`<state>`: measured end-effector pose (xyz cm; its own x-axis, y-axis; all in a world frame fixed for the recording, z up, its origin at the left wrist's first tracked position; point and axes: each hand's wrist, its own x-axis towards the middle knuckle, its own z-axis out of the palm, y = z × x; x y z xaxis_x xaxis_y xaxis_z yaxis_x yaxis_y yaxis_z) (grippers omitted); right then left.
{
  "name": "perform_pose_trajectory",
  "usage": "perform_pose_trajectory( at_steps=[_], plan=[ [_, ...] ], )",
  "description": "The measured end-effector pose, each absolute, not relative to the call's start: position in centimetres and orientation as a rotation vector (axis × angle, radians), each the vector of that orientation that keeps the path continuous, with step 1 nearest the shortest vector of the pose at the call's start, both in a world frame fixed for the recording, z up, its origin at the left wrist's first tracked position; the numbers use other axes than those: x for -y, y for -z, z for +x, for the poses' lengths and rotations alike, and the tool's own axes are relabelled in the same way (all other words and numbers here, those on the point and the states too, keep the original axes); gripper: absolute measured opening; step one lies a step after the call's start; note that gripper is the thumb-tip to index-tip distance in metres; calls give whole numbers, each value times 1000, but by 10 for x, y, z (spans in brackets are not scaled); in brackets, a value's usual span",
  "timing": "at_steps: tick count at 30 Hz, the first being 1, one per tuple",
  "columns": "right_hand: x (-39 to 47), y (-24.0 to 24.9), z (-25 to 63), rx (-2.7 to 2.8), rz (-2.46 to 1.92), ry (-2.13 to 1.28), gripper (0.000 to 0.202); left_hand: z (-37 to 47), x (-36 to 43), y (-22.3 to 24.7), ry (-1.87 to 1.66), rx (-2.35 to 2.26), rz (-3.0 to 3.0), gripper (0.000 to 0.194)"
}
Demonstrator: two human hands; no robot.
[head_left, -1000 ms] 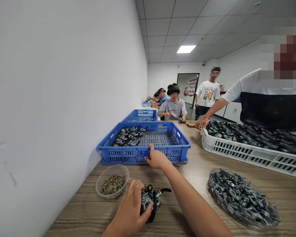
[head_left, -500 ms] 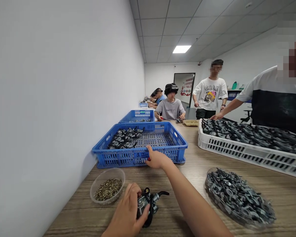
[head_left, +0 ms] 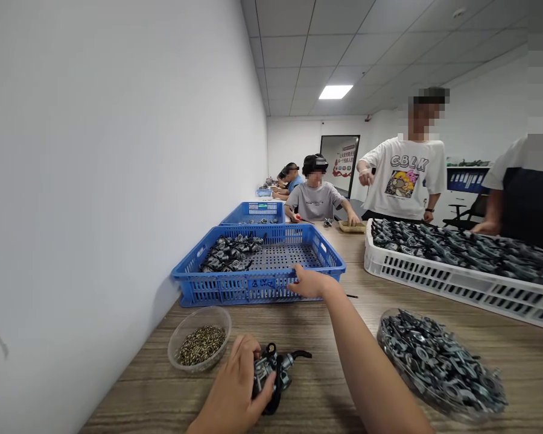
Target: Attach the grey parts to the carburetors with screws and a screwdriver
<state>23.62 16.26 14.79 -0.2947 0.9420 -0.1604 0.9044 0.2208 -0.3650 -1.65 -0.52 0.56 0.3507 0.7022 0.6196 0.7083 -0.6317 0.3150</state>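
My left hand point(head_left: 238, 380) is closed around a metal carburetor-like part point(head_left: 269, 374) with a black hose, low over the table. My right hand point(head_left: 311, 284) is at the front wall of the blue crate point(head_left: 226, 288), its visible fingers apart and nothing seen between them. Just right of that wrist, a thin dark rod point(head_left: 352, 296) shows on the table; its other end is hidden. Similar metal parts point(head_left: 228, 253) are piled in the crate's left side. Small brass-coloured pieces fill a clear round bowl point(head_left: 175, 349) left of my left hand.
A clear tray point(head_left: 407, 383) of grey metal pieces is at the right. Behind it stands a white crate point(head_left: 402, 267) full of dark parts. Another blue crate point(head_left: 278, 211) is farther back. Several people are around the table; a wall point(head_left: 95, 211) borders the left.
My right hand has moved right along the crate's front, and the red item beneath it is out of sight. The thin rod now shows. A standing person has leaned nearer; a seated person's hand reached a tray.
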Motion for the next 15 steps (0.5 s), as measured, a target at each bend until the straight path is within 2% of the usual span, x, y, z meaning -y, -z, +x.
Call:
perform_pose_trajectory(
  at_steps=[15],
  plan=[
    [-162, -155, 255, 2307, -1913, -645, 43, -15, 7, -10, 1211, 1292, -2558, 27]
  ],
)
